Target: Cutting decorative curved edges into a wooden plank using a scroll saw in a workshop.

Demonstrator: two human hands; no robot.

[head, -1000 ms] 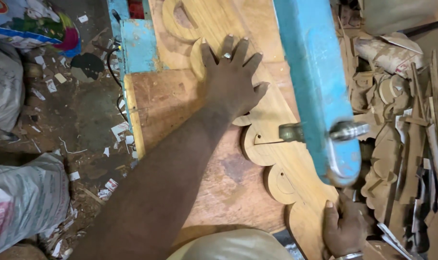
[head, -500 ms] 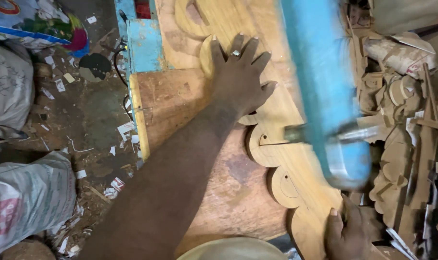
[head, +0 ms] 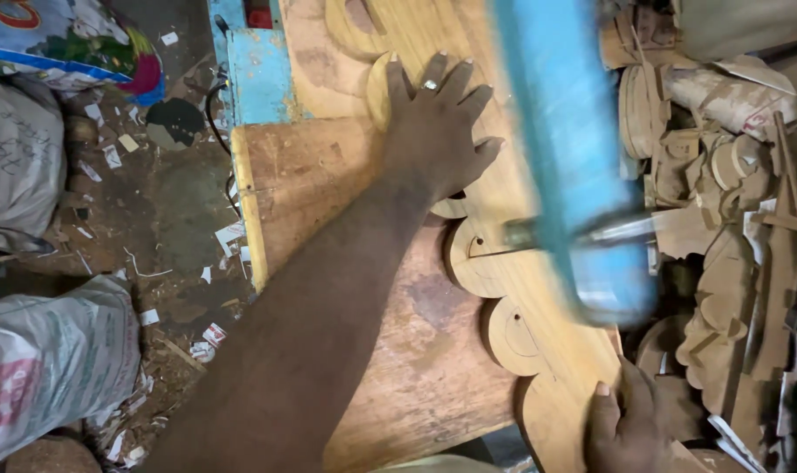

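Flat and spread, the left hand [head: 438, 131] makes no closed grip: its palm presses down on the scalloped wooden board [head: 538, 263], a ring on one finger. That board's long axis runs away from this hand toward the near right, where the right hand [head: 626, 425] pinches its near end between thumb and fingers. Between the two hands, just right of the left palm, the blurred blue saw arm [head: 569, 166] crosses above the pale, smooth board, whose edge is cut in round lobes. Beneath lies the worn reddish-brown table [head: 328, 201]. Farther right sit rough wooden offcuts [head: 731, 201]; far left, woven sacks [head: 48, 368] rest on the littered floor [head: 166, 219].
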